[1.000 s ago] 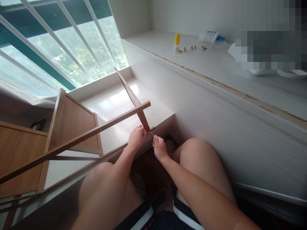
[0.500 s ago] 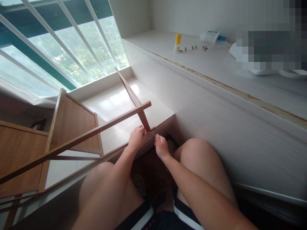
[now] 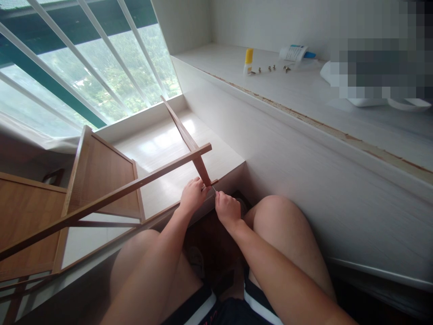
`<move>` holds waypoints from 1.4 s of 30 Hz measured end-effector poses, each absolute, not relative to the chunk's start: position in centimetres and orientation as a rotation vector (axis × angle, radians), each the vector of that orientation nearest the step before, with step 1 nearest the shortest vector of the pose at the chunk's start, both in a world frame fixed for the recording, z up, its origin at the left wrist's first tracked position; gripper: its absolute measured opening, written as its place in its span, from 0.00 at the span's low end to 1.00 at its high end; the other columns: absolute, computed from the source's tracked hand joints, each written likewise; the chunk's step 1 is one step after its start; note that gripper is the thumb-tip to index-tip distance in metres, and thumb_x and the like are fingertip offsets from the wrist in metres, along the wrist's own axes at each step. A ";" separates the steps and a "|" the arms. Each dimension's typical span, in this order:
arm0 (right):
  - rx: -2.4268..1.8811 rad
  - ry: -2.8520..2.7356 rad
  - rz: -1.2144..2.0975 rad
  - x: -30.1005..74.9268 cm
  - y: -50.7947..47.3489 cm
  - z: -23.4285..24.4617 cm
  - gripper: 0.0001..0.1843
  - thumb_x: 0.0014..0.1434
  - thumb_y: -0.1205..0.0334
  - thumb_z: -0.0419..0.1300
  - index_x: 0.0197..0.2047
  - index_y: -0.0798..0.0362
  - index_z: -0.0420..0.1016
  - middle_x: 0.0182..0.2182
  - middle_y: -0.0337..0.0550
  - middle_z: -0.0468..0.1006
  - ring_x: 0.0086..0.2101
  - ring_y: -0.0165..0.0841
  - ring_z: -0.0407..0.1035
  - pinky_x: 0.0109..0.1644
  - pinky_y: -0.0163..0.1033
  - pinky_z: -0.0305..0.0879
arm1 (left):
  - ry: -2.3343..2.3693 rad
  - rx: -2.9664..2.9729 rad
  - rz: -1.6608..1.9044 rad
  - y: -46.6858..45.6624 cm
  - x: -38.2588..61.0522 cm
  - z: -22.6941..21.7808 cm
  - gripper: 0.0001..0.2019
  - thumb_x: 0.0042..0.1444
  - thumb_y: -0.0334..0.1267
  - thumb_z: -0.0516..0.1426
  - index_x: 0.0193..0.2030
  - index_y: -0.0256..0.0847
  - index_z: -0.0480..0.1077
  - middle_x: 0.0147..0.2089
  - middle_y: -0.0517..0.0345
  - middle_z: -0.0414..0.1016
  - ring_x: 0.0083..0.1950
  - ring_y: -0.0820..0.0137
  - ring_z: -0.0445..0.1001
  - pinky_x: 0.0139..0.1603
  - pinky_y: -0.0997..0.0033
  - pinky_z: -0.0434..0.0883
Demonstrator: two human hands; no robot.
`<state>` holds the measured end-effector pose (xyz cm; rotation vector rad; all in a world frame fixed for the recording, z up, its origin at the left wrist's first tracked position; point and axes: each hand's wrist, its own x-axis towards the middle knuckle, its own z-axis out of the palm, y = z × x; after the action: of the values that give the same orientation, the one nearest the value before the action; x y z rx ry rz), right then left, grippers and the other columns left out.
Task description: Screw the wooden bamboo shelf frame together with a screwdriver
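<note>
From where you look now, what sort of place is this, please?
Probably a room in a home, beside a window: I see the barred window, what looks like a pale curtain, and a wood-grain ledge bearing small screws.

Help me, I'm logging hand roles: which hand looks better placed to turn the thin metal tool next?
Probably the right hand: it already holds the thin metal tool, which points at the wooden bar. The left hand is curled at the bar's lower end, apparently steadying it.
</note>
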<state>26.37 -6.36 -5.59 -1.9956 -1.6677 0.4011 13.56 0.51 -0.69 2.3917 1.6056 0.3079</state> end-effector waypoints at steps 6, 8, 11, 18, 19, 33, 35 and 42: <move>-2.012 -1.769 0.346 26.2 -6.5 -6.0 0.18 0.70 0.54 0.43 0.35 0.52 0.68 0.30 0.49 0.77 0.27 0.33 0.70 0.28 0.35 0.49 | 1.629 2.388 0.290 0.4 13.8 -0.5 0.09 0.60 0.43 0.54 0.40 0.44 0.73 0.40 0.52 0.73 0.44 0.62 0.71 0.45 0.65 0.67; -2.039 -1.756 0.350 26.4 -6.5 -6.1 0.18 0.71 0.55 0.43 0.36 0.53 0.68 0.30 0.49 0.77 0.26 0.33 0.70 0.28 0.35 0.48 | 1.633 2.381 0.293 0.4 13.8 -0.5 0.10 0.61 0.43 0.54 0.41 0.44 0.73 0.40 0.52 0.73 0.45 0.62 0.71 0.45 0.65 0.67; -2.029 -1.740 0.365 26.7 -6.4 -6.1 0.19 0.71 0.54 0.43 0.35 0.53 0.68 0.30 0.49 0.77 0.26 0.33 0.70 0.28 0.35 0.47 | 1.637 2.369 0.294 0.4 13.7 -0.6 0.10 0.61 0.43 0.54 0.41 0.43 0.73 0.41 0.52 0.73 0.45 0.62 0.71 0.45 0.65 0.67; -1.697 -1.365 0.783 26.2 -6.0 -6.3 0.21 0.67 0.52 0.45 0.26 0.51 0.63 0.20 0.42 0.69 0.22 0.32 0.62 0.27 0.36 0.49 | 1.607 2.372 0.348 0.4 13.6 -0.8 0.09 0.60 0.43 0.54 0.40 0.43 0.73 0.41 0.52 0.73 0.45 0.62 0.71 0.46 0.65 0.67; -1.587 -1.213 0.945 26.0 -5.9 -6.3 0.21 0.67 0.51 0.44 0.24 0.50 0.59 0.18 0.39 0.65 0.20 0.30 0.59 0.25 0.35 0.49 | 1.602 2.377 0.350 0.4 13.6 -0.8 0.09 0.61 0.43 0.54 0.40 0.43 0.73 0.41 0.52 0.73 0.45 0.62 0.71 0.46 0.65 0.67; -0.738 -0.151 1.943 25.9 -6.4 -4.1 0.21 0.64 0.52 0.46 0.23 0.50 0.44 0.13 0.28 0.46 0.14 0.25 0.40 0.17 0.31 0.38 | 1.639 2.388 0.305 0.3 13.8 -0.4 0.08 0.60 0.42 0.54 0.40 0.44 0.73 0.40 0.53 0.73 0.45 0.62 0.71 0.47 0.65 0.66; -0.751 -0.142 1.906 25.6 -6.6 -4.2 0.20 0.63 0.52 0.47 0.23 0.49 0.45 0.12 0.28 0.46 0.14 0.25 0.40 0.16 0.30 0.37 | 1.644 2.388 0.319 0.3 13.8 -0.5 0.08 0.60 0.42 0.54 0.39 0.43 0.73 0.40 0.52 0.73 0.45 0.62 0.71 0.47 0.64 0.66; -0.942 -0.282 1.667 24.8 -6.6 -5.1 0.20 0.60 0.49 0.51 0.24 0.49 0.50 0.12 0.26 0.51 0.12 0.23 0.43 0.14 0.29 0.37 | 1.635 2.412 0.290 0.3 13.8 -0.4 0.09 0.60 0.43 0.54 0.40 0.44 0.73 0.40 0.53 0.74 0.45 0.62 0.71 0.46 0.65 0.67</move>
<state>24.78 -6.62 -5.05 -0.9423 -0.2823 1.6675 13.81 0.34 -0.45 2.4118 1.6350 0.2900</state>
